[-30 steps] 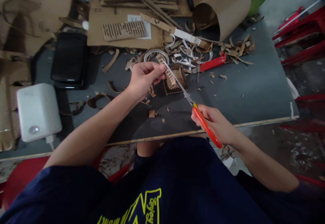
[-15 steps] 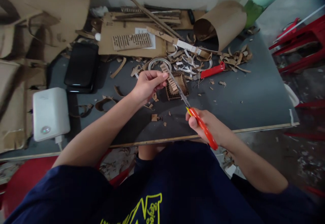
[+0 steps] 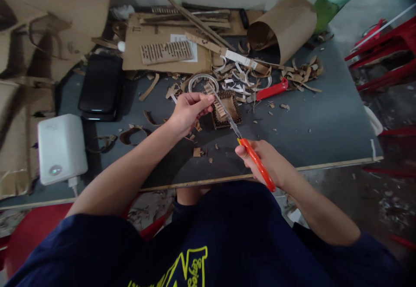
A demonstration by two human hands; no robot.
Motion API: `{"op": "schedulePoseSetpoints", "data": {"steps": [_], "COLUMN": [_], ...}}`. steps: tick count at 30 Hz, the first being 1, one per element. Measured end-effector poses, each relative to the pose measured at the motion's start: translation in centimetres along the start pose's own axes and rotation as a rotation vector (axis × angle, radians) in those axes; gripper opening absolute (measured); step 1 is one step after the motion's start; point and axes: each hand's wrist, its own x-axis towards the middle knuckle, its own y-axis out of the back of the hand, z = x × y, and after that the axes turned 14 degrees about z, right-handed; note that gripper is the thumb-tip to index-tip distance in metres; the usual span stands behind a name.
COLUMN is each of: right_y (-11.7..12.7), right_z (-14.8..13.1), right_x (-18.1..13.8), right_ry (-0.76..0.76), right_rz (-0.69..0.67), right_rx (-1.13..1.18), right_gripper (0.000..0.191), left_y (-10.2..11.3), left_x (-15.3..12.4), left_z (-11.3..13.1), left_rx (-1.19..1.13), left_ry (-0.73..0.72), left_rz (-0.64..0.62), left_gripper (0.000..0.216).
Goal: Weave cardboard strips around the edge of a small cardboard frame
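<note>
My left hand (image 3: 187,110) pinches a small notched cardboard piece (image 3: 217,104) above the grey table (image 3: 308,126). My right hand (image 3: 268,162) grips the orange handle of a pair of scissors (image 3: 249,151); their long metal blades reach up and left to the cardboard piece near my left fingertips. Just behind the piece lies a small brown square cardboard model (image 3: 227,109) on the table.
A second red-handled cutter (image 3: 272,89) lies among paper and cardboard strips. A cardboard roll (image 3: 286,24), flat cardboard sheets (image 3: 165,50), a black case (image 3: 100,85) and a white box (image 3: 60,148) occupy the back and left. Red plastic stools (image 3: 386,53) stand at the right.
The view has shifted slightly. My right hand with the scissors has moved a little left and up toward the cardboard piece; my left hand keeps its pinch.
</note>
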Motion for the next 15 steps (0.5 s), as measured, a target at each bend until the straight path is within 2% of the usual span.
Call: {"op": "schedulePoseSetpoints", "data": {"steps": [5,10,15], "right_y": [-0.2,-0.1,-0.1], "right_z": [0.2,-0.1,0.3], "right_x": [0.1,-0.2,-0.2], "right_ry": [0.02,0.03,0.036], "right_rz": [0.025,0.04,0.074], "right_rx": [-0.03,-0.207,-0.229], "right_gripper": [0.052,0.052,0.056], "left_y": [0.0,0.1,0.3], "left_x": [0.3,0.2,0.3], "left_z": [-0.3,-1.0,-1.6], "left_rx": [0.027,0.005,0.018], "left_ry": [0.011,-0.036,-0.081], "left_rz": [-0.005,-0.028,-0.084], "left_gripper": [0.028,0.026,0.032]}}
